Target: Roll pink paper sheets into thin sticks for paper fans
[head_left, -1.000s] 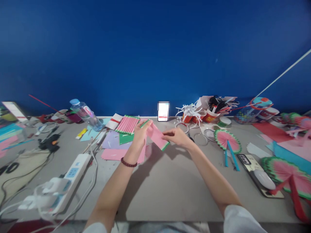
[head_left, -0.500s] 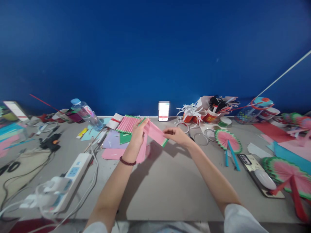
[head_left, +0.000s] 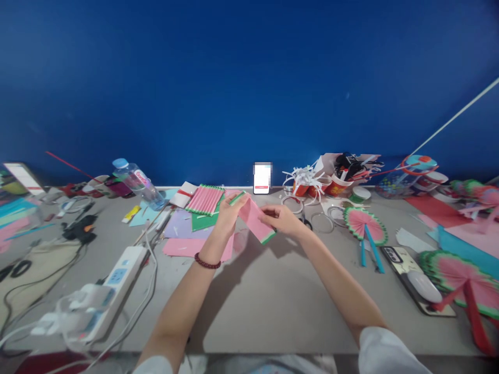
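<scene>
The paper (head_left: pixel 255 221) is a narrow pink piece with a green border at either end. It is held up off the table (head_left: pixel 273 306), slanting from upper left down to lower right, its broad pink face turned toward the viewer. The upper green border lies within the left hand's (head_left: pixel 229 212) grip; the lower one hangs free, just below the right hand's (head_left: pixel 278 219) fingertips. Fingers cover part of it, but the upper end seems to be folded over.
</scene>
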A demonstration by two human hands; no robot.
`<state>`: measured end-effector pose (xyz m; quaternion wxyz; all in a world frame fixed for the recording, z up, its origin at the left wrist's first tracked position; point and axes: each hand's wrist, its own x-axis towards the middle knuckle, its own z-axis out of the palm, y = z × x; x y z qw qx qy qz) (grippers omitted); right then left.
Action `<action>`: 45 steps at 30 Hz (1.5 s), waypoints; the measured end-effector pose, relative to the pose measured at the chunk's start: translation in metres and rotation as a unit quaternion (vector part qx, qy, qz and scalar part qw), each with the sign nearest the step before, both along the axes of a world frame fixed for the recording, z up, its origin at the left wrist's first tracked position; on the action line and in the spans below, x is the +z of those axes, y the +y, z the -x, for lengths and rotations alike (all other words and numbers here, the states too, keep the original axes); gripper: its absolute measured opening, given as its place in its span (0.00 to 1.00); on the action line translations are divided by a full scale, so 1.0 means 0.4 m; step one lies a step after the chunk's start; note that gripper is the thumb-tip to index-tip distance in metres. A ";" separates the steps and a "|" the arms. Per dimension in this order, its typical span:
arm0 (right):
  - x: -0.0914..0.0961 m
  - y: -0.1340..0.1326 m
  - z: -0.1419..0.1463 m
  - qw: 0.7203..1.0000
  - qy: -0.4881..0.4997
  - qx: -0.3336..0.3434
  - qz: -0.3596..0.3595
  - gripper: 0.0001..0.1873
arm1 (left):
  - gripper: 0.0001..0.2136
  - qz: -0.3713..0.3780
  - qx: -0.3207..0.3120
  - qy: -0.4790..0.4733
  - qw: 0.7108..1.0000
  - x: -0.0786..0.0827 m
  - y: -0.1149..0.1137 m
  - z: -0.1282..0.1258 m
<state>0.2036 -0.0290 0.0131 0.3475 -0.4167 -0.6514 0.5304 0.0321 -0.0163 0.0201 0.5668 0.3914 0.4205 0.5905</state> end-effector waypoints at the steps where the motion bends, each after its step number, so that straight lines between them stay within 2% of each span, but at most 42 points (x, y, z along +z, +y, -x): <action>1: 0.003 -0.002 0.001 1.000 -0.005 -0.005 -0.009 0.17 | 0.16 0.003 -0.005 0.011 1.000 -0.002 -0.003 -0.005; 5: 0.011 -0.006 0.001 0.999 -0.014 -0.035 -0.022 0.19 | 0.17 0.039 -0.028 0.069 0.996 -0.025 -0.004 -0.021; 9: 0.011 -0.007 0.000 0.999 -0.005 -0.031 -0.010 0.19 | 0.16 0.073 0.016 0.066 0.995 -0.045 0.003 -0.024; 16: -0.001 0.002 -0.003 0.994 0.067 -0.007 0.087 0.22 | 0.15 0.069 -0.019 0.032 0.997 -0.024 -0.004 -0.020; 21: -0.001 0.001 -0.002 0.997 0.040 -0.038 0.060 0.20 | 0.13 0.050 -0.048 0.014 0.998 -0.020 -0.008 -0.020; 25: -0.002 0.002 -0.004 0.998 0.022 -0.047 0.038 0.19 | 0.14 0.051 -0.030 0.025 0.998 -0.031 -0.001 -0.017; 29: -0.017 0.010 -0.012 0.995 0.046 -0.012 0.088 0.22 | 0.15 0.057 -0.018 0.026 0.998 -0.036 0.006 -0.015; 32: -0.023 0.014 -0.015 0.993 0.046 -0.015 0.108 0.23 | 0.14 0.045 -0.024 0.021 0.998 -0.034 0.006 -0.016; 35: -0.015 0.009 -0.012 0.996 0.011 -0.046 0.070 0.20 | 0.14 0.037 -0.025 0.023 0.999 -0.033 0.003 -0.018; 39: -0.002 0.002 -0.006 0.996 -0.038 -0.077 -0.002 0.15 | 0.15 0.044 0.004 0.038 0.998 -0.032 -0.003 -0.023; 41: 0.001 0.000 -0.005 0.995 -0.047 -0.090 -0.014 0.15 | 0.15 0.036 0.009 0.051 0.998 -0.030 -0.006 -0.026; 45: 0.002 0.002 -0.009 0.995 -0.013 -0.102 -0.010 0.18 | 0.12 0.005 -0.019 0.083 0.996 -0.024 -0.011 -0.029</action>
